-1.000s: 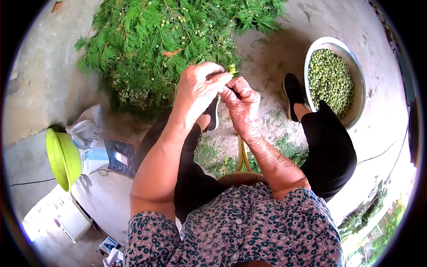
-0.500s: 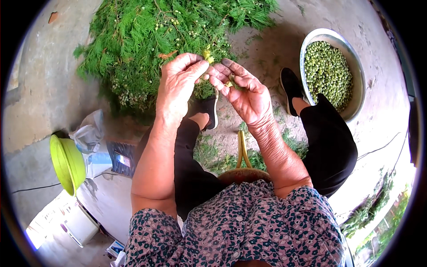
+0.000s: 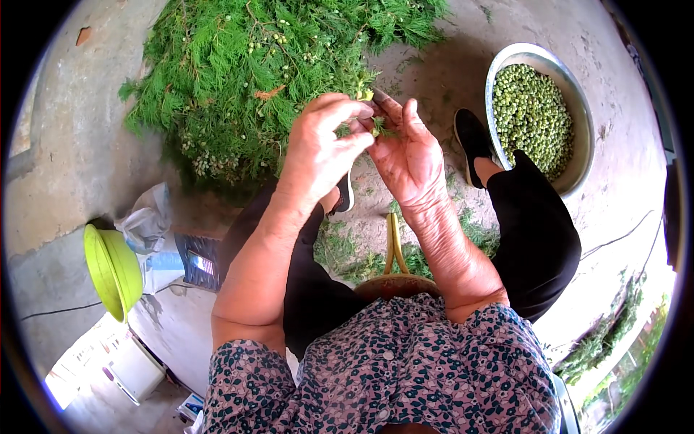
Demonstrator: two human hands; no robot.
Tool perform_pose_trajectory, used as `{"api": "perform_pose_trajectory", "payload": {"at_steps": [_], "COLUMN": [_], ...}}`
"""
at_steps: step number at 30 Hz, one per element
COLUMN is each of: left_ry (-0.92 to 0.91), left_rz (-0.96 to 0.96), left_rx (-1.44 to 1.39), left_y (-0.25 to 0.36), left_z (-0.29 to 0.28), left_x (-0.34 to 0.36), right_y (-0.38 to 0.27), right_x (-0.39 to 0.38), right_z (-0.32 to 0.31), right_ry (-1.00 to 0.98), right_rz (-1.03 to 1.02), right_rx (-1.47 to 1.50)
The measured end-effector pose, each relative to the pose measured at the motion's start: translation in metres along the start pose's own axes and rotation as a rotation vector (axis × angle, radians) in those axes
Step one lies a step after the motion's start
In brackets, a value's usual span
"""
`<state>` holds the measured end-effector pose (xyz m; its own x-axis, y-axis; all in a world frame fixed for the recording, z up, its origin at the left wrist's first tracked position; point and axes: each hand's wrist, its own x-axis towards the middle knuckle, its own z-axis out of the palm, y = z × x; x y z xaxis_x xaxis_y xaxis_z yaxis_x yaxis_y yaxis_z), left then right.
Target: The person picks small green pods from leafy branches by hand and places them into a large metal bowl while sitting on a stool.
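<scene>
Two hands of ours meet well to the left of the metal basin, our chosen landmark, at a small green sprig. Our left hand is narrowed, thumb and fingers drawn in to a pinch at the sprig; our right hand is turned palm up and loosely spread, its thumb apart from the fingers that the sprig lies against. One yellowish-green bit shows just past our left fingertips; which hand bears it, we cannot tell. Across the floor to the left of the basin, and reaching farther from us than it does, spreads the heap of feathery branches, dotted with round fruits. Inside the basin lie many small green fruits, beside our right shoe, which is close to its left side. Nearer to us than the basin and left of it, a yellow handle stands between our knees. We judge the step in hand to be plucking fruits off the sprig, and the next move seems to call for a light fingertip pull while our right hand steadies the stem.
</scene>
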<state>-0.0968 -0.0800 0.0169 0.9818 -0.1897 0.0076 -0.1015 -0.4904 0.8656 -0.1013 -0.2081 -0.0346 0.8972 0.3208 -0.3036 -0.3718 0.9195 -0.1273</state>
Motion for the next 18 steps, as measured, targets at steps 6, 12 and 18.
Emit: {"api": "perform_pose_trajectory", "payload": {"at_steps": [6, 12, 18], "left_ry": [0.085, 0.154, 0.114], "left_rz": [0.268, 0.239, -0.283], "left_rx": [0.489, 0.407, -0.556], "left_y": [0.002, -0.004, -0.001], "left_z": [0.007, 0.007, -0.007], "left_x": [-0.001, 0.003, 0.005], "right_y": [0.000, 0.004, 0.007], "right_x": [-0.008, -0.006, -0.002], "right_z": [0.014, 0.007, 0.006], "right_ry": [0.086, -0.018, 0.014], "right_rz": [0.050, 0.098, 0.064], "right_rx": [-0.019, -0.060, -0.083]}}
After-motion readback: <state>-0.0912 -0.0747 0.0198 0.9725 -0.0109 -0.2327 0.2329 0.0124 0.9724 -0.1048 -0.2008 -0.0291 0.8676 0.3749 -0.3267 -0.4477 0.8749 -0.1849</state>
